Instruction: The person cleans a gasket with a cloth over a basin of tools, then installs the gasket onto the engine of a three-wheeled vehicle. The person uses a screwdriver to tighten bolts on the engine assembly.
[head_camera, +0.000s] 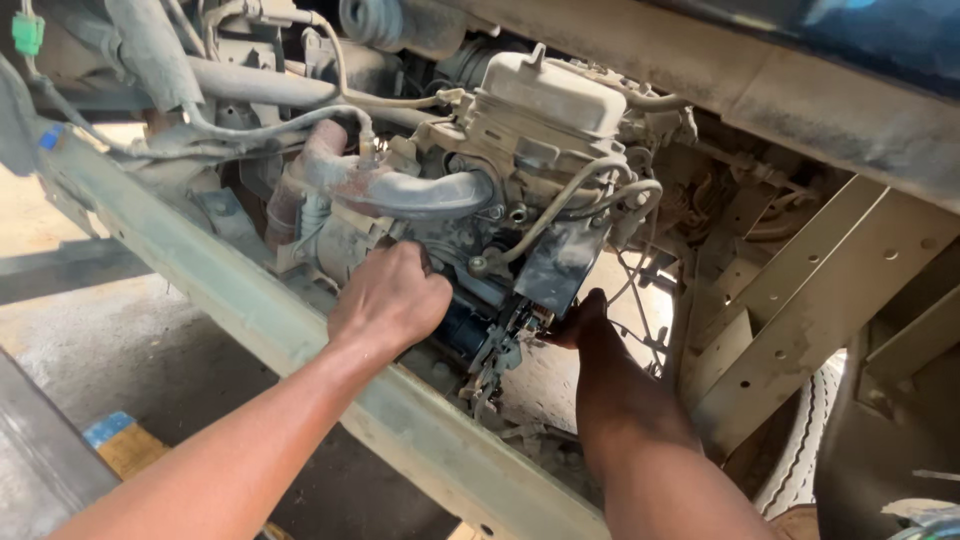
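Note:
A dusty engine (520, 150) sits inside a truck frame, seen from the side. My left hand (388, 300) reaches over the frame rail (250, 310) with its fingers curled against a dark cylindrical part (465, 322) low on the engine. My right hand (578, 322) comes up from below, its fingers tucked behind a small metal bracket with wires (500, 345); most of this hand is hidden. Whether either hand holds a tool cannot be seen.
A curved grey pipe (420, 192) and several hoses and cables (560, 210) run across the engine. A perforated steel cross-member (800, 310) stands at the right, with a tyre (800, 460) below it. Concrete ground lies at the left (90, 340).

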